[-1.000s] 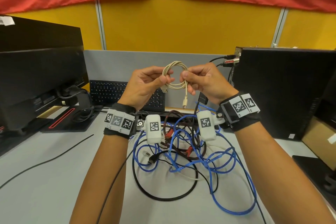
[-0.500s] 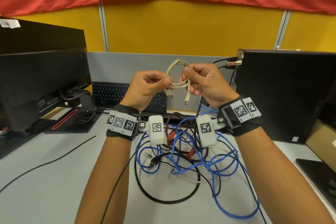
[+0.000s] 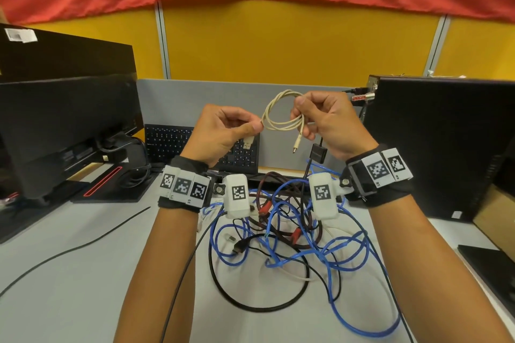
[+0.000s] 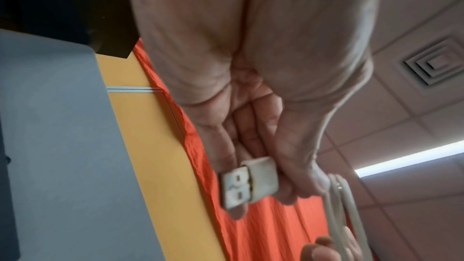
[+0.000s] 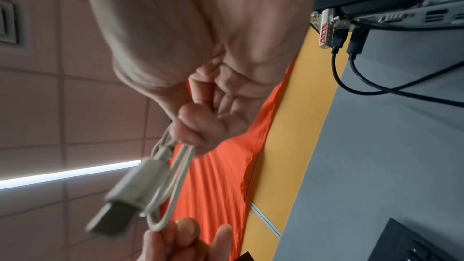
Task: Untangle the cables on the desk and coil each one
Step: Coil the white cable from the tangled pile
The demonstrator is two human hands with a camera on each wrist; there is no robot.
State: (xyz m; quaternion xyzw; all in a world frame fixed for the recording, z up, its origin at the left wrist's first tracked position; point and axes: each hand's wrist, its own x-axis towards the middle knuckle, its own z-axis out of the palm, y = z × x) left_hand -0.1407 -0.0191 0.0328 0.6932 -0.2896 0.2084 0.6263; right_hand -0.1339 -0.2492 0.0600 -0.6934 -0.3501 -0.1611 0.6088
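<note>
A small coil of white USB cable (image 3: 281,117) hangs in the air between both hands, above the desk. My left hand (image 3: 237,128) pinches the coil's left side, with the white USB-A plug (image 4: 248,183) sticking out under the fingers. My right hand (image 3: 305,117) pinches the coil's right side (image 5: 173,156); the small plug end (image 3: 297,143) dangles below it. On the grey desk (image 3: 69,273) under my wrists lies a tangle of blue cable (image 3: 348,253), black cable (image 3: 250,306), dark brown cable with red plugs (image 3: 278,203) and a thin white one.
A black monitor (image 3: 64,125) stands at the left and a black computer case (image 3: 440,145) at the right, with cables plugged in at its top corner. A black keyboard (image 3: 172,142) leans at the grey partition behind. A loose black wire (image 3: 75,249) crosses the desk's left part.
Both hands have drawn slightly apart, widening the white coil. The left hand shifted left and down a little; the small plug end now hangs free under the right hand.
</note>
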